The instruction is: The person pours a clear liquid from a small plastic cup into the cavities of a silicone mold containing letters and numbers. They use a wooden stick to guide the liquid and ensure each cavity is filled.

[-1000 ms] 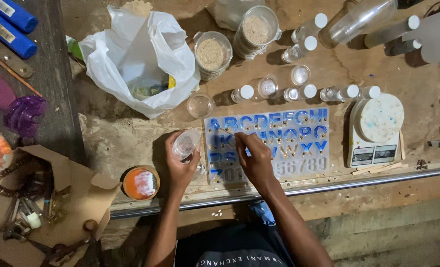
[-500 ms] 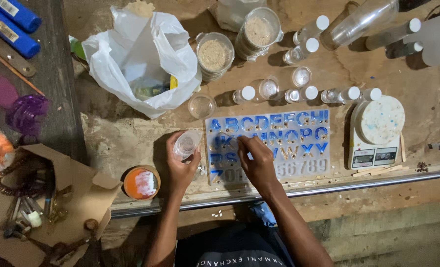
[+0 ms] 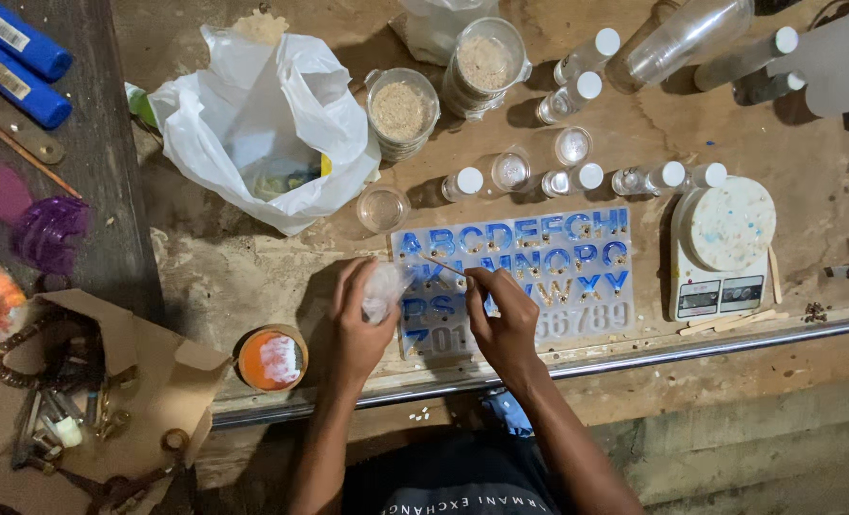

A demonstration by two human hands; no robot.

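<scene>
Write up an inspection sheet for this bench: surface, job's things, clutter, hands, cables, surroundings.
Surface: worn brown worktable, stained, with a metal rail along its near edge.
Job's things: translucent letter-and-number mould with blue-filled cavities; small clear cup; thin wooden stick.
Clutter: white plastic bag; two jars of beige granules; white-capped vials; small digital scale; orange-rimmed pot.
Hands: left hand grips the cup at the mould's left edge; right hand pinches the stick, tip over the mould's upper left.
Cables: nothing seen.
Surroundings: dark board at left with blue tubes and purple cup; cardboard box of metal hardware.
</scene>
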